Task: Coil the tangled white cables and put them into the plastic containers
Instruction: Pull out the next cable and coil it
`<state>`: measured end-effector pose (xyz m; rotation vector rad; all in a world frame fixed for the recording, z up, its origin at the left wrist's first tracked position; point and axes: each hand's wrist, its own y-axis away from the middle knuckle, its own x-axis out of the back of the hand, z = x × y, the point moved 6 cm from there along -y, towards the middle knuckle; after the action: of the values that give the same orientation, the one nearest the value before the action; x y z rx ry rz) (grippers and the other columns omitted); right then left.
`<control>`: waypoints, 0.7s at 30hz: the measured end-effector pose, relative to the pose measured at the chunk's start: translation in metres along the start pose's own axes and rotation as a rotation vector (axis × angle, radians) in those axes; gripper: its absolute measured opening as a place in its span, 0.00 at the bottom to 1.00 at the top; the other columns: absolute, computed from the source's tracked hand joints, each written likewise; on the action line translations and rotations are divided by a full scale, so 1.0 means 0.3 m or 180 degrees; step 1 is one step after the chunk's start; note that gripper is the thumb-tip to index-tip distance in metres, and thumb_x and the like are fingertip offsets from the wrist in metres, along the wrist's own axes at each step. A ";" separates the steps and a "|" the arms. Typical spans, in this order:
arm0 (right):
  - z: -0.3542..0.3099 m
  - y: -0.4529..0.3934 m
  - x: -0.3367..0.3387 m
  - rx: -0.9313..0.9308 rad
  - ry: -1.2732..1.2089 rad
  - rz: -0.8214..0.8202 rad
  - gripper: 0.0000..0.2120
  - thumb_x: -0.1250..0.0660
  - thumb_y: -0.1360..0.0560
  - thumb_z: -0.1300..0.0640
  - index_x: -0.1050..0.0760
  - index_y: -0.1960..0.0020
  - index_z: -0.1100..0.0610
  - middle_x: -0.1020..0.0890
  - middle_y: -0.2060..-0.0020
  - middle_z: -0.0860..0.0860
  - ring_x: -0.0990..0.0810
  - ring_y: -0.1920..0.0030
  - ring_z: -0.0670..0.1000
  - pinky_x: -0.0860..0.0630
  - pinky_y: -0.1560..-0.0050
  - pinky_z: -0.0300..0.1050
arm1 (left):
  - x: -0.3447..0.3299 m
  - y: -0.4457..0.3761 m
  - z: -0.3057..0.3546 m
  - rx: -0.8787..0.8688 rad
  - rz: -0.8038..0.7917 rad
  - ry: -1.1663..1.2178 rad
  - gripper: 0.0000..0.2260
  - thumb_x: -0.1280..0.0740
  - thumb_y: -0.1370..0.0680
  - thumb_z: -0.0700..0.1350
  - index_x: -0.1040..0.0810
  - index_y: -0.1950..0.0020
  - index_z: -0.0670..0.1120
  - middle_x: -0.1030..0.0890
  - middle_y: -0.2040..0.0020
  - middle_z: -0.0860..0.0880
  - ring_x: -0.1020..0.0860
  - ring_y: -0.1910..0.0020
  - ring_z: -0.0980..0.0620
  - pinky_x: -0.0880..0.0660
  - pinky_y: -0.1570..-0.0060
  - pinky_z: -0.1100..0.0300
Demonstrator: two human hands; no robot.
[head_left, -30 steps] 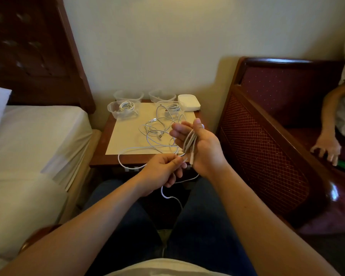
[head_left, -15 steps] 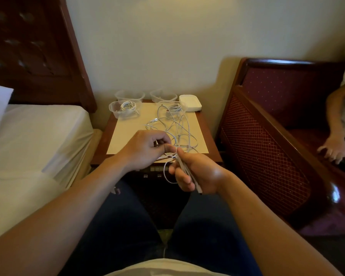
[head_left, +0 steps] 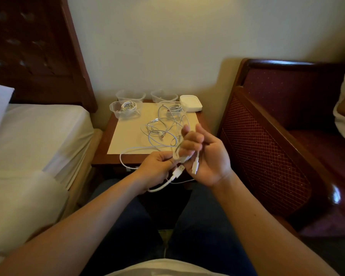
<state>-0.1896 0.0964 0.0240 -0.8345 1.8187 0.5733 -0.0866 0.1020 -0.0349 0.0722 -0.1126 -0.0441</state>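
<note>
A tangle of white cables [head_left: 161, 134] lies on a cream sheet on the small wooden bedside table [head_left: 102, 154]. My right hand [head_left: 205, 158] is raised over the table's front edge, palm toward me, with loops of one white cable wound round its fingers and a plug hanging down. My left hand [head_left: 157, 168] pinches the same cable just left of it; a plug end and a loose loop hang below. A clear plastic container [head_left: 126, 108] at the back left holds a coiled cable. Another container [head_left: 172, 108] also holds cable.
Two more clear containers [head_left: 130, 96] [head_left: 163, 96] stand at the table's back edge, with a white lidded box [head_left: 190, 105] at the back right. A bed [head_left: 34, 140] lies to the left, a dark red wooden armchair [head_left: 267, 148] to the right, where another person's arm shows.
My right hand has risen from below the table edge and turned palm toward me, with the cable loops round its fingers. My left hand dropped lower and nearer, still pinching the cable.
</note>
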 end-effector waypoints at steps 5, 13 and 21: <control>0.129 0.037 0.016 -0.0879 0.1271 -0.0219 0.20 0.50 0.14 0.46 0.29 0.52 0.59 0.27 0.77 0.46 0.28 0.79 0.43 0.32 0.74 0.36 | 0.133 -0.057 0.070 -0.0471 0.0746 -0.0590 0.10 0.34 0.19 0.42 0.17 0.55 0.40 0.16 0.59 0.42 0.19 0.59 0.49 0.23 0.49 0.50; -0.042 -0.009 -0.013 0.0922 0.1010 0.0718 0.17 0.47 0.14 0.48 0.27 0.48 0.59 0.19 0.67 0.49 0.17 0.66 0.49 0.22 0.62 0.40 | 0.016 -0.002 0.024 -0.0165 -0.0469 -0.1115 0.08 0.32 0.22 0.51 0.16 0.60 0.57 0.19 0.65 0.51 0.23 0.61 0.52 0.24 0.47 0.45; -0.105 0.019 0.087 0.1283 0.6144 0.1667 0.15 0.45 0.14 0.48 0.23 0.51 0.52 0.19 0.59 0.43 0.17 0.52 0.48 0.22 0.50 0.47 | 0.023 0.022 0.106 -0.0208 -0.0765 -0.2213 0.07 0.33 0.19 0.48 0.15 0.53 0.55 0.16 0.64 0.53 0.20 0.63 0.55 0.24 0.52 0.53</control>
<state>-0.2194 0.0704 0.0118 -0.4986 3.7322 -0.6950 -0.0830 0.1060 -0.0021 0.0018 -0.7971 -0.3129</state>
